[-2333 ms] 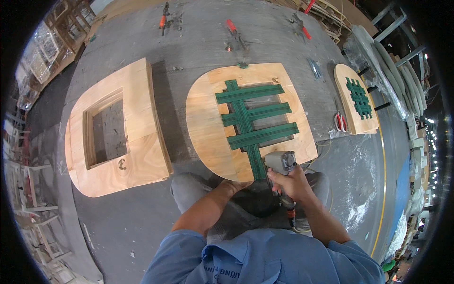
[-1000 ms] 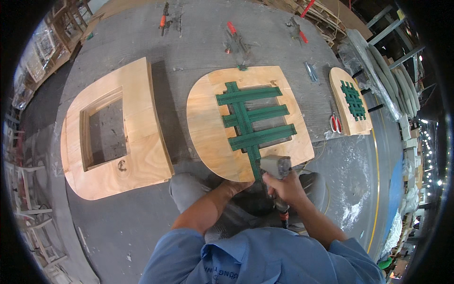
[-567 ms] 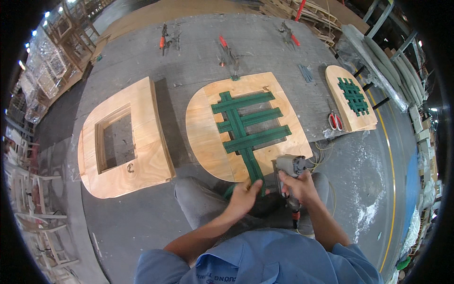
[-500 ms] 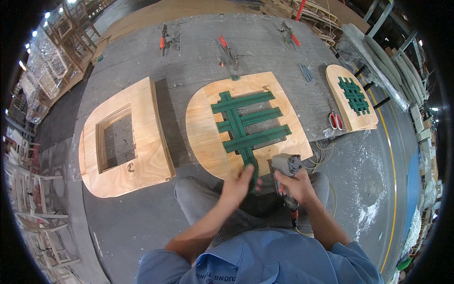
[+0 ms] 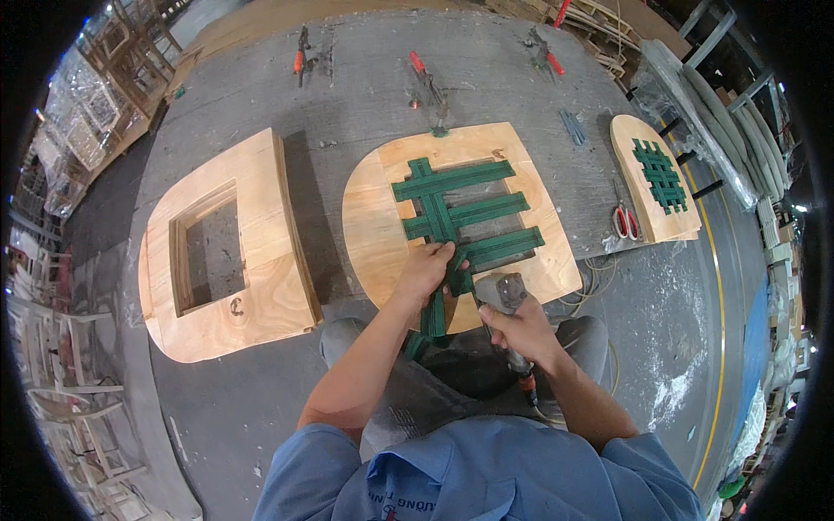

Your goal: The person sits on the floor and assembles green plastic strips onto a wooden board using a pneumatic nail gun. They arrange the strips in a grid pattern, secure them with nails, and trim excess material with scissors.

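In front of me lies a rounded plywood seat panel (image 5: 369,208) with a square opening. Several green webbing straps (image 5: 476,177) cross that opening, one running lengthwise toward me. My left hand (image 5: 427,271) pinches this lengthwise green webbing strap (image 5: 434,314) at the panel's near part, and its loose end hangs over the near edge. My right hand (image 5: 523,330) is wrapped round a grey pneumatic staple gun (image 5: 502,291), its nose close to the strap beside my left fingers. Whether the nose touches the strap I cannot tell. An air hose fitting (image 5: 527,384) hangs below its handle.
Stacked plywood panels (image 5: 261,278) with square openings lie at left. Panels with woven green webbing (image 5: 641,182) sit at right, beside red-handled scissors (image 5: 624,222) and staple strips (image 5: 573,128). Red-handled toggle clamps (image 5: 426,80) line the table's (image 5: 365,69) far part.
My left hand has moved up onto the panel, bending the strap there. The staple gun in my right hand has shifted slightly left, closer to the strap.
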A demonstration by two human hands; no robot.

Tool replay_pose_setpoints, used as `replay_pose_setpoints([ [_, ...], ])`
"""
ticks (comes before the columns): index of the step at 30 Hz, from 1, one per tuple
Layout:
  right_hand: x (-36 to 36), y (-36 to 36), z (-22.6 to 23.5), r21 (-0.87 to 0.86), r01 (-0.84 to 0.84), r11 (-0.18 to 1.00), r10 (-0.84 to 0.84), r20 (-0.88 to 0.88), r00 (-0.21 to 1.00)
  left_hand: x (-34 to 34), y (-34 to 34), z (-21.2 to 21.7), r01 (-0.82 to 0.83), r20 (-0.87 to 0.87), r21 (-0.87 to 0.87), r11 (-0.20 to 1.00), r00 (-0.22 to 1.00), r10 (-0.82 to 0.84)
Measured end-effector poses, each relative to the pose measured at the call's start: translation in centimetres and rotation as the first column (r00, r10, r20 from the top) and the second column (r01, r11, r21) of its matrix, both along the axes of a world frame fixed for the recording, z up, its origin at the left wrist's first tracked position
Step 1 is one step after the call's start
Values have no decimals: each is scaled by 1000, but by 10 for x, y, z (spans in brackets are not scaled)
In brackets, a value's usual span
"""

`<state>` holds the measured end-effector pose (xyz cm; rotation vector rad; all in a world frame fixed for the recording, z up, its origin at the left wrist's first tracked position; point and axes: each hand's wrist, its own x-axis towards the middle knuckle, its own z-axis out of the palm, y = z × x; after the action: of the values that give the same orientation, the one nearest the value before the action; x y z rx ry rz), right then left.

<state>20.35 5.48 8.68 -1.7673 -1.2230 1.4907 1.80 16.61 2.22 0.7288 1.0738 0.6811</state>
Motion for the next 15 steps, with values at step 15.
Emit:
replay_pose_setpoints([
  [15, -16, 3, 4, -11, -63, 998, 64, 121, 991, -8, 7, 2, 16, 1, -32, 999, 1000, -16],
])
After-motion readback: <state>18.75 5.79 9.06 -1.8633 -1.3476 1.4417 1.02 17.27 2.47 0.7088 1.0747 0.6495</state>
